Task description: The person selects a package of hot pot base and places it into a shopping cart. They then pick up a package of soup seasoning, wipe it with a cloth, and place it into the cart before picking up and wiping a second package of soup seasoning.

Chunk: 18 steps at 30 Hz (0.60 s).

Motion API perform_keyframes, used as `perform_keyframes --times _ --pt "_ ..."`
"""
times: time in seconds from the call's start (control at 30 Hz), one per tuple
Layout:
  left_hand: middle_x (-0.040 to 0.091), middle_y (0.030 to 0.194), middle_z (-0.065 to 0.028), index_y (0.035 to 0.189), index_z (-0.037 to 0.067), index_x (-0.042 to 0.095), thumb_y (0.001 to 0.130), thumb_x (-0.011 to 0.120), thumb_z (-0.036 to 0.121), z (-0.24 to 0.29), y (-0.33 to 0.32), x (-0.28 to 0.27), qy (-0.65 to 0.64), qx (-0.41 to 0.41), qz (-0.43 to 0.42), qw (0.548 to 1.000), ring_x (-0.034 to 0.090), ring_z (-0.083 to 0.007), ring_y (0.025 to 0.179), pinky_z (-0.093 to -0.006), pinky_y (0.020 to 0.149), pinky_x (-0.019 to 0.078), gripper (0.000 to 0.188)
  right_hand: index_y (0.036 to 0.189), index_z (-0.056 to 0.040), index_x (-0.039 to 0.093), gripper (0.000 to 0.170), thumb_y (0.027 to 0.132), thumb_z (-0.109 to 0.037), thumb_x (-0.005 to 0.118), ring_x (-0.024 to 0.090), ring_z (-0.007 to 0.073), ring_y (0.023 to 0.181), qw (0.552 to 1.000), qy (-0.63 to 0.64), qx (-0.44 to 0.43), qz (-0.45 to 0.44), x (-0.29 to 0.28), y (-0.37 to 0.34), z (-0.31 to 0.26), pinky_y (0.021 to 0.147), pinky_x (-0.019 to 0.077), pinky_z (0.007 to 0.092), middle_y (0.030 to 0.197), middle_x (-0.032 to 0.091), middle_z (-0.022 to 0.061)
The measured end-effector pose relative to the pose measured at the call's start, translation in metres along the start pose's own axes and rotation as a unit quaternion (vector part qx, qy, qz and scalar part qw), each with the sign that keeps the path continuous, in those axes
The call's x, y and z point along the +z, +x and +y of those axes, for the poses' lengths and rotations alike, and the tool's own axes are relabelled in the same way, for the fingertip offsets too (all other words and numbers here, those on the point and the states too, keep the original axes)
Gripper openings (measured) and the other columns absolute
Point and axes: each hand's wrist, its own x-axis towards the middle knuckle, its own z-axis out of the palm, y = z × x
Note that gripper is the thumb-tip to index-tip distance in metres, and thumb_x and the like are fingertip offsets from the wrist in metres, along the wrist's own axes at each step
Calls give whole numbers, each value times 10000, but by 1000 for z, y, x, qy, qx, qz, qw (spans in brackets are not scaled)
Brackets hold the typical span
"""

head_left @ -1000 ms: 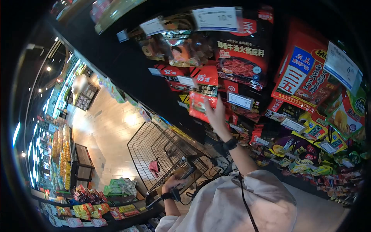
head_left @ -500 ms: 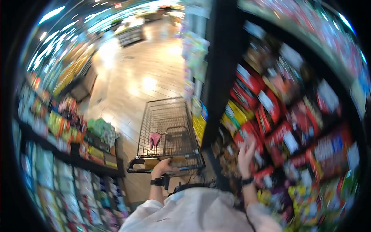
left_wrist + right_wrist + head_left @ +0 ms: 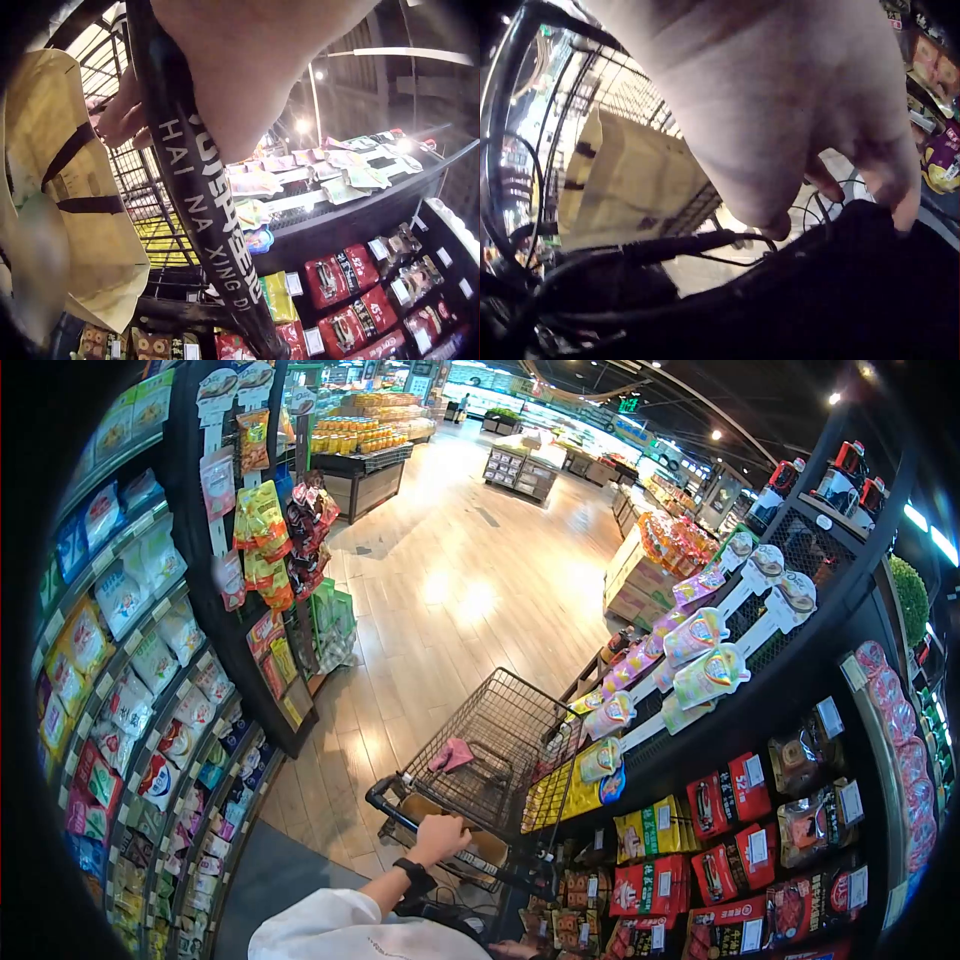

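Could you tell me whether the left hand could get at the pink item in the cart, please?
Probably yes, if the left hand releases the handle: the cart looks open above the pink item, though some leaning may be needed.

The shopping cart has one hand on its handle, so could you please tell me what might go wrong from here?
With only the left hand on the handle, the shopping cart could swing off line. Its side looks close to the hanging pouches, so it might brush some down. The cables below the right hand could also snag.
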Motion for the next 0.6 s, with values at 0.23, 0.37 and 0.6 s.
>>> perform_keyframes --times 0.23,0.37,0.6 --pt "688 703 -151 755 45 698 900 571 379 -8 1 11 -7 39 30 999 688 -323 653 -437 642 550 385 1033 -6 702 627 889 -584 505 675 275 878 992 -120 -11 23 63 54 9 802 508 416 942 714 114" --pt "681 692 -144 745 48 703 913 566 370 -7 0 3 -13 52 32 998 686 -311 645 -433 618 544 389 1009 3 722 790 890 -725 440 670 287 918 984 -171 -16 34 86 76 35 871 496 427 981 730 116" --pt "674 648 -137 685 60 690 911 576 387 -8 2 14 2 56 38 998 671 -315 587 -444 583 532 414 1197 -65 682 632 969 -606 449 634 229 1089 994 -108 15 9 93 48 35 952 468 404 1107 700 78"
